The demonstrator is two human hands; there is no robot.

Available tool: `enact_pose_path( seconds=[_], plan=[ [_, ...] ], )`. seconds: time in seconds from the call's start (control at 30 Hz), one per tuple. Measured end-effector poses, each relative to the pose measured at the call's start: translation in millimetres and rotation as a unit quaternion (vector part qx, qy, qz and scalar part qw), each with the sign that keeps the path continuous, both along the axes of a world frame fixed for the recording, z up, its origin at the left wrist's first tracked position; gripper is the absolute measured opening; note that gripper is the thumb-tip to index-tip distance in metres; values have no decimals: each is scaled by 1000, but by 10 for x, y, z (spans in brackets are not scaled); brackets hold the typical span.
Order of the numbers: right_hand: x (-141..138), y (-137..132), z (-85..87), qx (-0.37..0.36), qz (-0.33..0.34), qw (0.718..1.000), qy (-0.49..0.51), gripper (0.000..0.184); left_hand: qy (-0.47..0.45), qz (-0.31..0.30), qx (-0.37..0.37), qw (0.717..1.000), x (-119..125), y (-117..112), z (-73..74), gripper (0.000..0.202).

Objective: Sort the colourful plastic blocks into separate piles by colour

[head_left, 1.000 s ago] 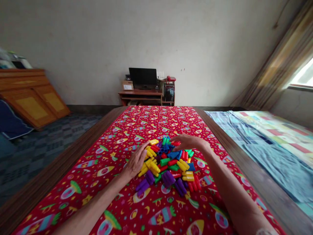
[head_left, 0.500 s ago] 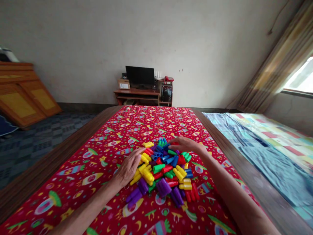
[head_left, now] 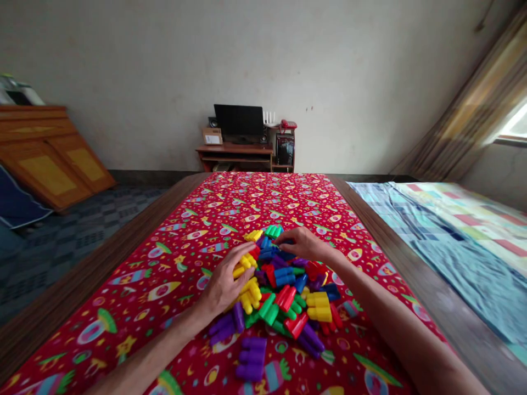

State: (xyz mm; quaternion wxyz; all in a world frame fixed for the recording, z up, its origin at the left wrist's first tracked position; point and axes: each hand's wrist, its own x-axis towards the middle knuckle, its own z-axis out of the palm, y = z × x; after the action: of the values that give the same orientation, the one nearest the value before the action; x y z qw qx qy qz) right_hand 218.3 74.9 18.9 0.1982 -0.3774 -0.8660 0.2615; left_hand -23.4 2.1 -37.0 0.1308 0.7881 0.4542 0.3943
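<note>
While the left hand (head_left: 224, 282) cups yellow plastic blocks (head_left: 249, 295) and the right hand (head_left: 305, 245) lies open on the far edge, a heap of multicoloured plastic stud blocks (head_left: 284, 285) sits mid-frame on a red rocket-print cloth (head_left: 164, 263).

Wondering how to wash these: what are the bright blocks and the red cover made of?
The blocks look like molded plastic: glossy, with smooth, evenly colored surfaces. The red cover seems printed cloth or thin vinyl; the look leaves it open.
</note>
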Motion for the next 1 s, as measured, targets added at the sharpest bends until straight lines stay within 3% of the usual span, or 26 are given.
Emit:
enact_pose_path(
  seconds=[0.13, 0.23, 0.37, 0.47, 0.53, 0.63, 0.77, 1.0],
  plan=[
    [130, 30, 116, -11, -7, 1000, -13, 25, 0, 70, 34, 997, -55, 51, -93, 41],
    [233, -40, 263, 19, -33, 996, -79, 29, 25, 77, -1, 997, -54, 5, -104, 49],
    [286, -160, 342, 59, -59, 974, -210, 37, 58, -54, -68, 995, 37, -158, -5, 77],
    [235, -187, 253, 34, -4, 974, -224, 37, 107, -126, -60, 984, 146, -250, 78, 97],
    [185, -169, 170, 25, 37, 977, -211, 40, 140, -145, -50, 978, 194, -244, 99, 92],
    [142, -121, 96, 22, 68, 979, -191, 46, 115, -95, -26, 988, 177, -138, 76, 69],
    [191, -69, 125, 11, 49, 979, -198, 45, 53, -20, -32, 998, 35, -3, 15, 61],
    [284, -36, 106, 29, 61, 973, -221, 55, 38, -15, -52, 998, -25, -45, -1, 49]
  ],
)
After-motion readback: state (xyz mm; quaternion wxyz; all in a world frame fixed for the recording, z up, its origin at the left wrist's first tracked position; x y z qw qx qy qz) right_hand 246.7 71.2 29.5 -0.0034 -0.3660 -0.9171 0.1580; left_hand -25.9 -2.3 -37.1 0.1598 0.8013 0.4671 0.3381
